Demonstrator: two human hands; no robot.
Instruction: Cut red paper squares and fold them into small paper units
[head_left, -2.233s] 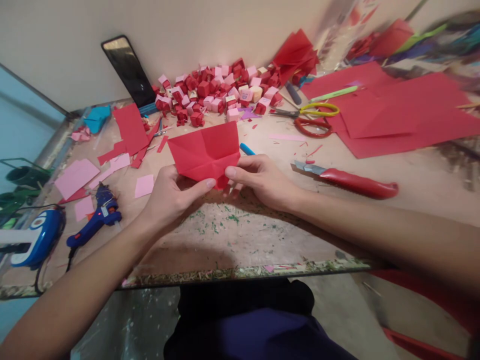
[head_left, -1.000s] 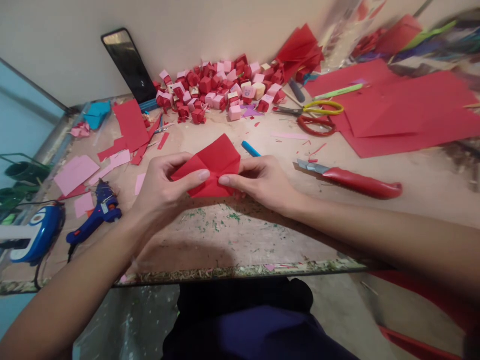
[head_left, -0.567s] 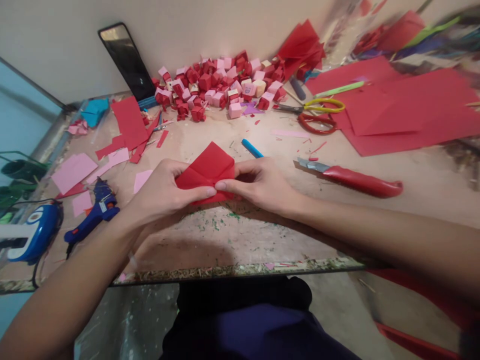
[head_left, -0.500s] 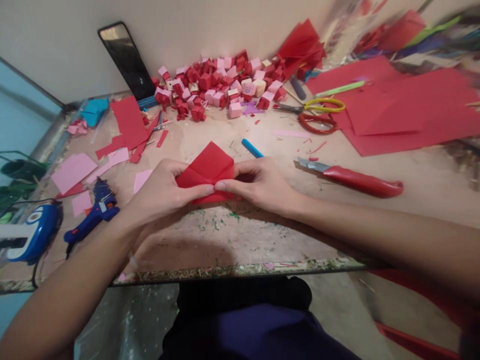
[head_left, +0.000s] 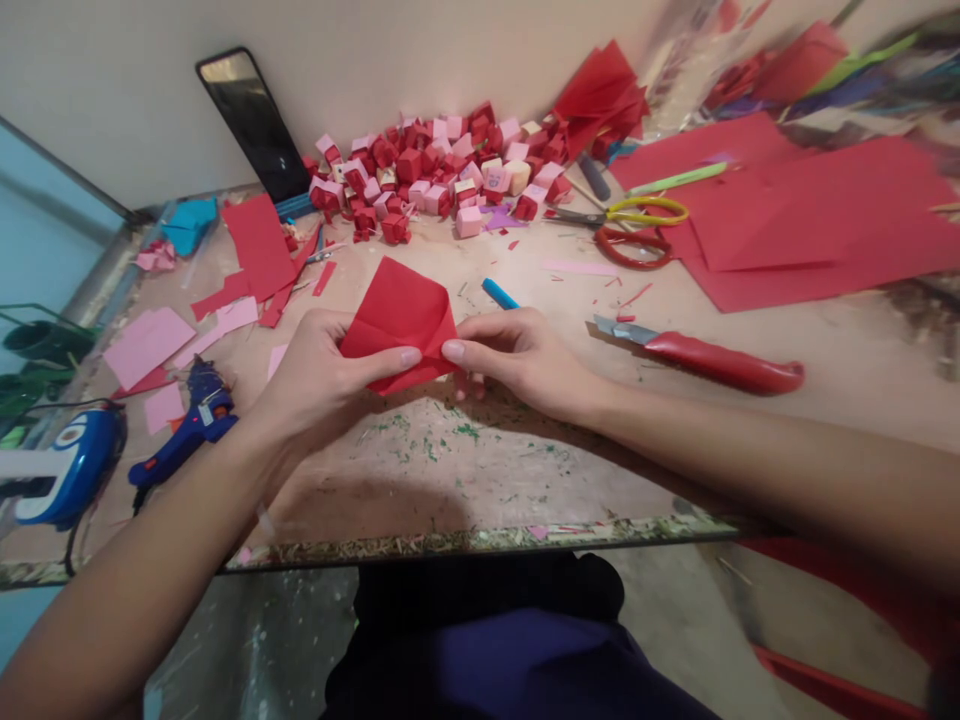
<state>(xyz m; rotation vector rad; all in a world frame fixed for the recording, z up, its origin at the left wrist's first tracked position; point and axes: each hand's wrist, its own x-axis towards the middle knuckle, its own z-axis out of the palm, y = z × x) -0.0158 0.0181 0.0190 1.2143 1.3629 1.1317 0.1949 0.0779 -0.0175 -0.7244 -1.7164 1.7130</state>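
I hold a folded piece of red paper just above the worn table. My left hand pinches its lower left part, thumb lying across the front. My right hand pinches its lower right corner between thumb and fingers. The two thumb tips nearly meet at the paper's lower edge. A blue pen lies just behind my right hand.
A red-handled utility knife lies to the right. Scissors and large red sheets fill the back right. A heap of small red and pink paper cubes sits by the wall beside a phone. A blue glue gun lies left.
The flat creased sheet has been folded into a smaller shape between both hands. In the last half second the paper opened wider and tilted up to the left.
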